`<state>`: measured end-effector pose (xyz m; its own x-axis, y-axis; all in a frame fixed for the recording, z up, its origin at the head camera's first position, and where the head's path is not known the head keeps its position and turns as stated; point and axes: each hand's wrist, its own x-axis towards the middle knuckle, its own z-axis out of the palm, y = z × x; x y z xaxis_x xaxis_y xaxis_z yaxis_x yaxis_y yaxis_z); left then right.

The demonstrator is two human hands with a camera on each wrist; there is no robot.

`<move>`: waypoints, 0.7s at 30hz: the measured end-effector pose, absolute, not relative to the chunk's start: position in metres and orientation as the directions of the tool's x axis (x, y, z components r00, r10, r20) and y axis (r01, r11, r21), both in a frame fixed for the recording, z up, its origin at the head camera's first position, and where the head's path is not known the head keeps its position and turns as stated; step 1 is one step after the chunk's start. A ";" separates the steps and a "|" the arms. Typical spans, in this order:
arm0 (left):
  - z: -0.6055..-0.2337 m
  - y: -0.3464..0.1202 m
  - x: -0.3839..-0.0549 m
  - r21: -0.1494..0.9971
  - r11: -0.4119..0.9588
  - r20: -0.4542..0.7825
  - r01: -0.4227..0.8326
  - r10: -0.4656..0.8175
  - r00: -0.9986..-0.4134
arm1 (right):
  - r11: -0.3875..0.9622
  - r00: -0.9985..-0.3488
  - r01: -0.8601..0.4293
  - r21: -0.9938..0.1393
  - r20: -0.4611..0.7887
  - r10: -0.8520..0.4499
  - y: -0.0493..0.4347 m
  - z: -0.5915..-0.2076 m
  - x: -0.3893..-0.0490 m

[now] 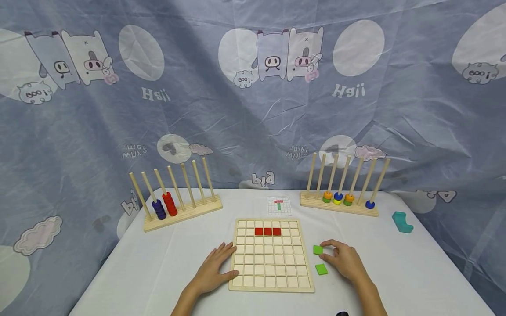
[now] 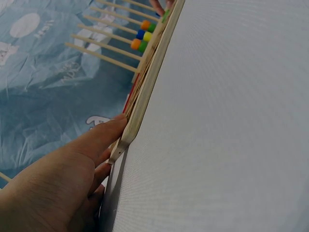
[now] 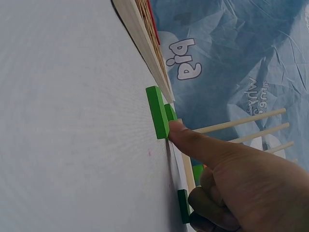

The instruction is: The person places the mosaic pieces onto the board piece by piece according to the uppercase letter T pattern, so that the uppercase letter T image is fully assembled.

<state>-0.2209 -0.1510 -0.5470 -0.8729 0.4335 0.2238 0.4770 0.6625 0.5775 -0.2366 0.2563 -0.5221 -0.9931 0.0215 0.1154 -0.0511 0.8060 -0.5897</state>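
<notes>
A square wooden grid board (image 1: pixel 270 256) lies on the white table, with three red tiles (image 1: pixel 268 231) side by side in its second row. My left hand (image 1: pixel 213 270) rests against the board's left edge, fingers spread; in the left wrist view the thumb (image 2: pixel 104 135) lies at the board's rim. Right of the board, my right hand (image 1: pixel 344 259) pinches a green tile (image 1: pixel 318 249) between thumb and index finger, low over the table. A second green tile (image 1: pixel 321 269) lies just nearer to me; in the right wrist view this nearer tile (image 3: pixel 157 113) partly hides the pinched one.
A pattern card (image 1: pixel 279 206) lies behind the board. Wooden peg racks with coloured beads stand at the back left (image 1: pixel 183 213) and back right (image 1: pixel 338 206). A teal curved block (image 1: pixel 402 222) sits at the far right. A dark object (image 1: pixel 342 314) shows at the front edge.
</notes>
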 end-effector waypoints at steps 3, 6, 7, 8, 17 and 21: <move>-0.546 -0.151 -0.221 0.579 0.665 0.219 0.473 0.431 -0.875 | 0.807 -0.993 -0.052 -0.588 0.117 0.022 0.256 -0.521 -0.236; -0.546 -0.151 -0.221 0.575 0.668 0.218 0.472 0.432 -0.875 | 0.808 -0.992 -0.059 -0.586 0.126 0.019 0.256 -0.518 -0.236; -0.546 -0.151 -0.221 0.576 0.668 0.216 0.471 0.432 -0.876 | 0.808 -0.992 -0.058 -0.586 0.128 0.021 0.256 -0.517 -0.235; -0.547 -0.150 -0.221 0.575 0.669 0.215 0.471 0.432 -0.876 | 0.807 -0.991 -0.062 -0.587 0.132 0.021 0.256 -0.517 -0.235; -0.545 -0.151 -0.221 0.577 0.669 0.210 0.469 0.433 -0.876 | 0.819 -0.984 -0.090 -0.566 0.179 0.016 0.252 -0.512 -0.237; -0.546 -0.151 -0.221 0.572 0.671 0.214 0.472 0.434 -0.875 | 0.816 -0.980 -0.110 -0.567 0.197 0.004 0.247 -0.511 -0.239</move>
